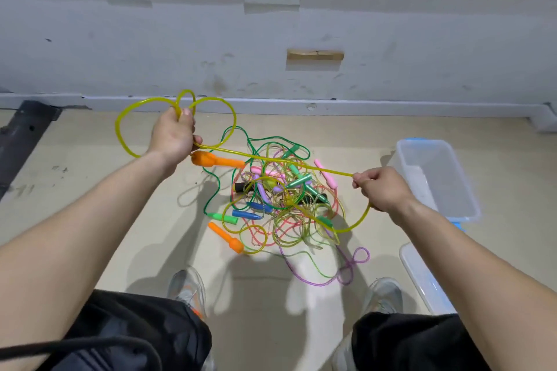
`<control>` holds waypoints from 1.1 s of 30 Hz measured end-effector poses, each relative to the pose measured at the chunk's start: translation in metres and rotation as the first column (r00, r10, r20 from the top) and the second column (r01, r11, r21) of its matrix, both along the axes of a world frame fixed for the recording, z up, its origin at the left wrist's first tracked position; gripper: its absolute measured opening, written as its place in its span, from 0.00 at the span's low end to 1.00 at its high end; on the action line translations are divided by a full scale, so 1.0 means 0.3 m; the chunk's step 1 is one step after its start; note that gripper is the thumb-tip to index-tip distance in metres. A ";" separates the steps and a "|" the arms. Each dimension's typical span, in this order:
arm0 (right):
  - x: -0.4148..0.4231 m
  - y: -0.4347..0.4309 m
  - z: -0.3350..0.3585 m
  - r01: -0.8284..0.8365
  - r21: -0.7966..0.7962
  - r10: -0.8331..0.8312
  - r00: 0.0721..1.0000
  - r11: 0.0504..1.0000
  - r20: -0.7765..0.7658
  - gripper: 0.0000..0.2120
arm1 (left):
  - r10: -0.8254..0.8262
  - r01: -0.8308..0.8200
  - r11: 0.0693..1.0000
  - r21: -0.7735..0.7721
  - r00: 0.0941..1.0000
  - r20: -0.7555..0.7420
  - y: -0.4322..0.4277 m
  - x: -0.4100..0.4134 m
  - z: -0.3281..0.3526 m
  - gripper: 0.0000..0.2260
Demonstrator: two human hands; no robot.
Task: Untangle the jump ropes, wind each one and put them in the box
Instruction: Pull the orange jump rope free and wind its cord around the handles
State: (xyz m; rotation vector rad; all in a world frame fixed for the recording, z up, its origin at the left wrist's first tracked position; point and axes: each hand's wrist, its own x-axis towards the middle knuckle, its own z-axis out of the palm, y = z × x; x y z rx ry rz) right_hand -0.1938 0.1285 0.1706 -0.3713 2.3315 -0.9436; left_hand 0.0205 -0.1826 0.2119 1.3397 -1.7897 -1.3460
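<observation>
Your left hand (173,135) curls its fingers round the first loops of the yellow jump rope (271,158), your right hand (381,188) pinches its taut strand, while the other ropes (280,202) lie tangled on the floor beside the box (422,141), which holds none yet.

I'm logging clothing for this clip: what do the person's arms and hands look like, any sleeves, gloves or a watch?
The left forearm and right forearm are bare to the frame edge, no sleeves showing. The left hand and right hand wear no gloves; no watch or band shows at either wrist.
</observation>
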 end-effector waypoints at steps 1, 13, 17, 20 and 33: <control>-0.004 0.010 0.011 0.002 0.001 -0.002 1.000 1.000 -0.010 0.16 | -0.001 0.001 1.000 -0.006 1.000 0.005 0.007 -0.003 -0.001 0.14; 0.149 -0.125 0.311 0.215 -0.428 0.066 0.831 0.878 0.552 0.10 | -0.607 0.596 0.792 0.133 0.792 0.068 0.410 -0.106 0.050 0.32; 0.167 -0.166 0.372 0.360 -0.551 0.089 0.773 0.753 0.628 0.09 | -0.695 0.699 0.704 0.130 0.715 -0.078 0.459 -0.122 0.088 0.29; 0.155 -0.173 0.395 0.432 -0.588 0.066 0.766 0.684 0.639 0.10 | -0.725 0.725 0.687 0.045 0.689 -0.026 0.445 -0.133 0.105 0.18; 0.156 -0.176 0.365 0.245 -0.520 -0.108 0.954 0.818 0.278 0.10 | -0.471 0.543 0.786 0.295 0.836 -0.281 0.373 -0.133 0.214 0.14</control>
